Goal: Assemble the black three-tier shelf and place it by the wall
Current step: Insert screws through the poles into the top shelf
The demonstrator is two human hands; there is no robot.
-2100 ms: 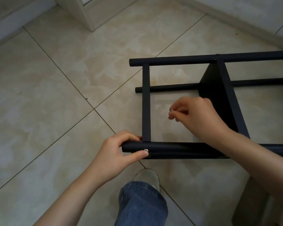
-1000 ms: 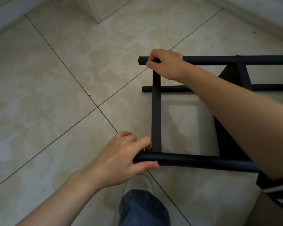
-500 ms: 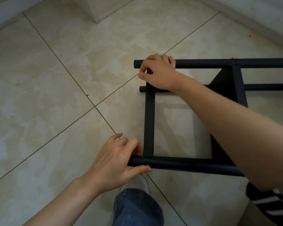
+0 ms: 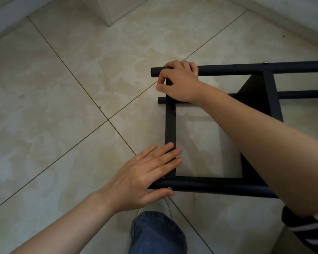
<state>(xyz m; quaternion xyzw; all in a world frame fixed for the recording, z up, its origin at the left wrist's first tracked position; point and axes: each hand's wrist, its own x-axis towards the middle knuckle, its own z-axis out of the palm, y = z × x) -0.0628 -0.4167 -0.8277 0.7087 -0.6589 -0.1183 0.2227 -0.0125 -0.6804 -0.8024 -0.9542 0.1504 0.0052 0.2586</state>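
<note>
The black shelf frame [image 4: 209, 185] lies on its side on the tiled floor, its round poles running left to right. A flat black shelf panel [image 4: 170, 125] stands between the near pole and the far pole [image 4: 228, 69]. My left hand [image 4: 147, 177] rests flat with straight fingers over the near corner, where panel meets pole, thumb by a silver screw head [image 4: 169, 188]. My right hand [image 4: 180, 81] curls round the far pole's end and pinches at the panel's top corner. A second panel [image 4: 255, 99] stands further right.
A white baseboard and wall [image 4: 283, 17] run along the top right. A white post or door frame [image 4: 103, 10] stands at the top centre. My knee in blue jeans [image 4: 154, 233] and a light shoe sit under the near pole. A striped sleeve shows bottom right.
My left hand has let go of the near pole and now lies flat over the corner. My right hand, earlier holding a small silver part mid-frame, reached to the far corner and stays there.
</note>
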